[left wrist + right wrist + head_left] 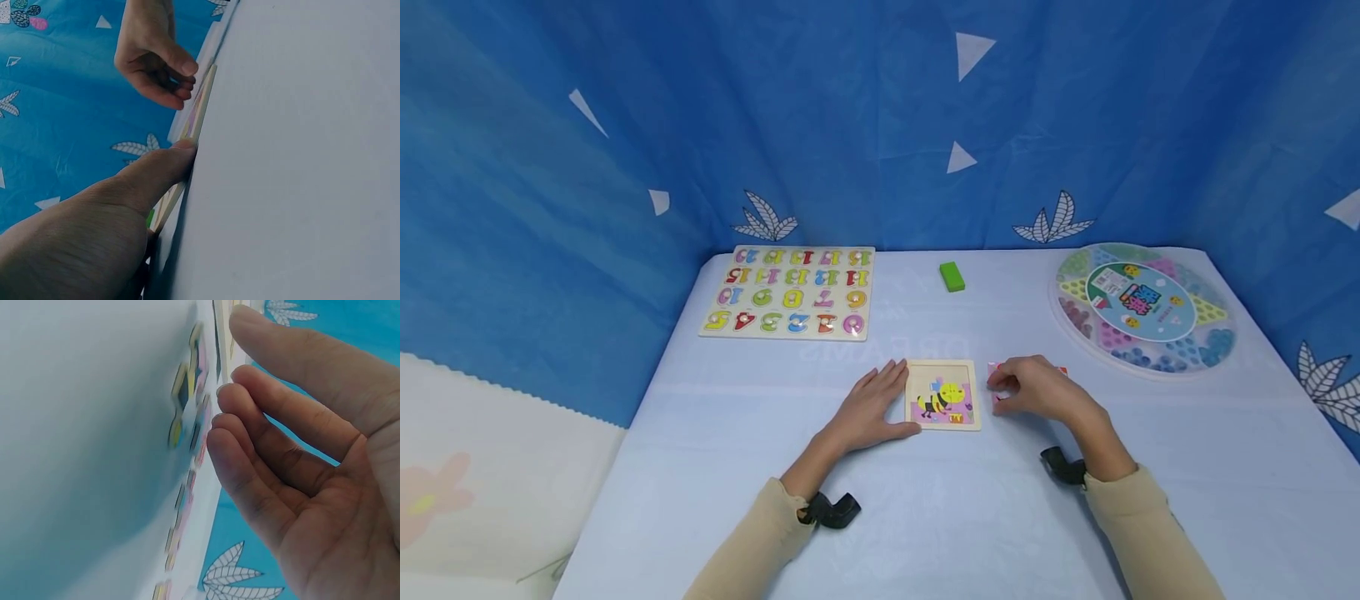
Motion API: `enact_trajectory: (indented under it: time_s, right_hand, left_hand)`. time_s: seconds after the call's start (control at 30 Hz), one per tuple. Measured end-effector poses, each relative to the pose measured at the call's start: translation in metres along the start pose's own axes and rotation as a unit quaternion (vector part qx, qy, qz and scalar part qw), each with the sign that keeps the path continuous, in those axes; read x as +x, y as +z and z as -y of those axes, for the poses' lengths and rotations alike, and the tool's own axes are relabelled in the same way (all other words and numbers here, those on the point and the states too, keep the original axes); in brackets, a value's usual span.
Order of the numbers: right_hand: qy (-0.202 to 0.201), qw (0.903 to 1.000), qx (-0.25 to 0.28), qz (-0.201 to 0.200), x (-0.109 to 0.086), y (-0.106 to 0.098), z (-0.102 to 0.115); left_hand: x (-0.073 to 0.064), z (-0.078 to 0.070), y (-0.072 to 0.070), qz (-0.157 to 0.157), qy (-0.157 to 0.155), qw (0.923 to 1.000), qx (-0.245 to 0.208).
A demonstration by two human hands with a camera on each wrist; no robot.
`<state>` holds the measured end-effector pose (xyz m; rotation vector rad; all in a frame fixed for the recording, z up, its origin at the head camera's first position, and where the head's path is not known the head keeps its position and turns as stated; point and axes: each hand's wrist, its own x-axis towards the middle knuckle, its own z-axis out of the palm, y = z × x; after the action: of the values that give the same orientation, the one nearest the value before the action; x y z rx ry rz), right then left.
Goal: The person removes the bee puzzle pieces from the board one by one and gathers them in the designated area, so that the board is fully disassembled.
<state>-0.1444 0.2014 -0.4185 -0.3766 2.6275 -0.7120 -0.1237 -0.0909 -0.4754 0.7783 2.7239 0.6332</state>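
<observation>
A small wooden puzzle board [940,363] with a partly filled bee picture [953,393] lies flat mid-table. Along its left side rests my left hand [868,412], fingers stretched out and thumb at the lower left corner. In the left wrist view that thumb [169,164] touches the board's edge. My right hand [1037,387] hovers just right of the board, above loose puzzle pieces [181,387]. Its fingers are loosely bent, and nothing sits between thumb and fingertips in the right wrist view. The hand covers most of the pieces in the head view.
A number peg board [786,333] lies at the back left. At the back centre is a green block [952,277]. A round, flat case of coloured beads [1142,361] lies at the back right. Blue cloth [880,125] hangs behind the white table [917,517].
</observation>
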Motion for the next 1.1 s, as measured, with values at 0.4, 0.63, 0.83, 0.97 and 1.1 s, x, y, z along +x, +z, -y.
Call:
enact_trajectory:
  time_s: [0.4, 0.63, 0.83, 0.97, 1.1]
  right_hand:
    - [-0.033, 0.9994, 0.004, 0.001, 0.009, 0.012, 0.022]
    - [-0.052, 0.9986, -0.014, 0.005, 0.018, 0.017, 0.033]
    - [-0.054, 0.9983, -0.016, 0.013, 0.028, 0.021, 0.043]
    - [-0.047, 0.9985, -0.019, 0.019, 0.035, 0.024, 0.048]
    - [-0.034, 0.9989, -0.022, 0.025, 0.039, 0.027, 0.052]
  left_hand:
    - [0.000, -0.002, 0.000, 0.004, -0.005, 1.0000, 0.002]
    - [0.000, -0.002, -0.001, 0.004, -0.008, 1.0000, 0.003]
    - [0.001, -0.003, -0.001, 0.003, -0.006, 1.0000, 0.006]
    - [0.001, -0.002, -0.001, 0.002, -0.006, 0.9999, 0.008]
    - [0.000, -0.001, -0.001, 0.005, -0.009, 0.9999, 0.004]
